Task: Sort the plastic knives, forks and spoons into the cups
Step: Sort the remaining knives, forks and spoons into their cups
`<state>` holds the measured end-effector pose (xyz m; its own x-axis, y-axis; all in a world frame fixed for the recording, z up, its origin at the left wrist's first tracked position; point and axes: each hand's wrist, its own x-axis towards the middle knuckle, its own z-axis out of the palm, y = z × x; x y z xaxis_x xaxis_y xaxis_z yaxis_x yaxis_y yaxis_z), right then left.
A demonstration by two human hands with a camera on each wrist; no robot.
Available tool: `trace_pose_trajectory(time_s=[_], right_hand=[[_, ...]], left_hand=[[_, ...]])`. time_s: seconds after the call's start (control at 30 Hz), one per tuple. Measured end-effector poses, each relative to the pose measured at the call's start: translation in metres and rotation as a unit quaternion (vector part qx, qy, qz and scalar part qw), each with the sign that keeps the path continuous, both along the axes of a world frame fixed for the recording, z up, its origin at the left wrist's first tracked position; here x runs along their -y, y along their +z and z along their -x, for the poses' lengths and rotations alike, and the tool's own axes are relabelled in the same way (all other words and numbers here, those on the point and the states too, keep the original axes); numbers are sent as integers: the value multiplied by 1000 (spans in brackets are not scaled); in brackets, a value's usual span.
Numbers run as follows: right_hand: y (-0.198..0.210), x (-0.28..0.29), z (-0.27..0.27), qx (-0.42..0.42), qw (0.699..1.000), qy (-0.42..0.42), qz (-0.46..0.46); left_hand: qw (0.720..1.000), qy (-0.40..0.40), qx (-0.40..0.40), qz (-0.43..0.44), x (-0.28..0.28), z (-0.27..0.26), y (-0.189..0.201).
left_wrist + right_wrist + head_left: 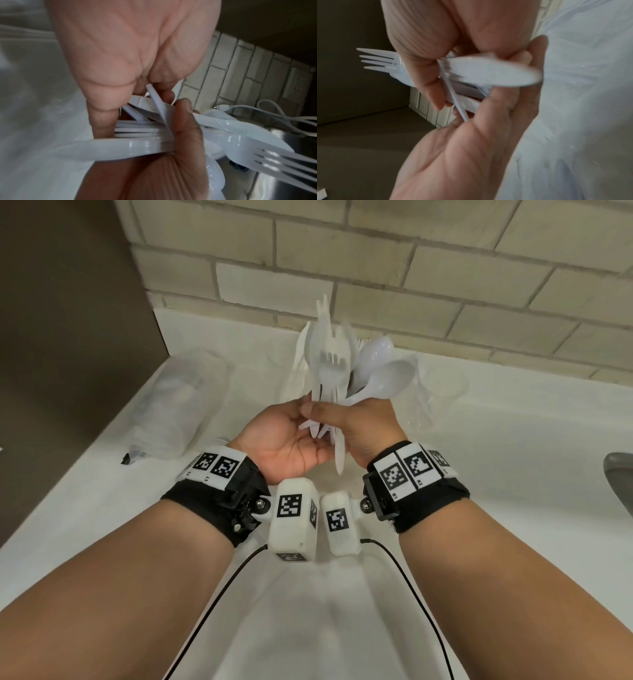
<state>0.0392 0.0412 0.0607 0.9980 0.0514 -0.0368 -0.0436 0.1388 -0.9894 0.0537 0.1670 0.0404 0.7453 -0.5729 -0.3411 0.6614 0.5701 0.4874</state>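
Left hand [281,440] & right hand [368,433] meet above a white counter [513,474], both w/ fingers curled round one bunch of plastic cutlery [329,361], heads up; clear cup [445,386] stands behind, to the right.

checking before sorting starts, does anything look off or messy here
Nothing looks spilled or broken. The cutlery bundle that the left hand and right hand hold is jumbled: spoons splay right, one handle hangs below the rest.

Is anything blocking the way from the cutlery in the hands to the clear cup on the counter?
Nothing visible. The left hand and right hand grip the cutlery bundle above the counter; a clear cup stands beyond it to the right, open air between.
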Motion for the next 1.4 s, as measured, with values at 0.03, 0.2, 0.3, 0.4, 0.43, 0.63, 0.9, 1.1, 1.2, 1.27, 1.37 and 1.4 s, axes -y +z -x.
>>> trace_pose_trajectory(time_s=[0.03, 0.2, 0.3, 0.4, 0.43, 0.63, 0.9, 1.1, 1.2, 1.27, 1.37, 1.4], right_hand=[[-1, 0, -1, -10, 1000, -2, 13], [5, -1, -1, -2, 1000, -9, 2], [9, 4, 3, 4, 1000, 20, -21], [7, 2, 6, 6, 994, 80, 67], [6, -2, 8, 2, 988, 107, 109], [-3, -10, 11, -14, 979, 161, 121], [-14, 0, 10, -65, 976, 206, 41], [-24, -5, 3, -286, 930, 78, -216], [-16, -7, -2, -261, 921, 89, -275], [-10, -8, -2, -238, 925, 129, -268], [-10, -6, -2, -241, 940, 141, -194], [-11, -6, -2, -244, 944, 137, -176]], left_hand=[[1000, 6, -6, -9, 0, -1, 1], [995, -52, 54, -62, -6, 0, 2], [960, -52, 222, -164, -12, 4, 9], [895, -48, 360, -259, -10, 7, 22], [880, -35, 375, -287, -8, 9, 25], [895, 84, 317, -301, 4, 17, 24], [886, 287, 258, -257, 5, 14, 44], [796, 427, 331, -272, 0, 3, 47], [811, 398, 319, -285, 4, 4, 37], [836, 372, 290, -281, 4, 4, 32], [854, 351, 279, -263, 2, 2, 29], [857, 352, 277, -255, 2, 2, 29]])
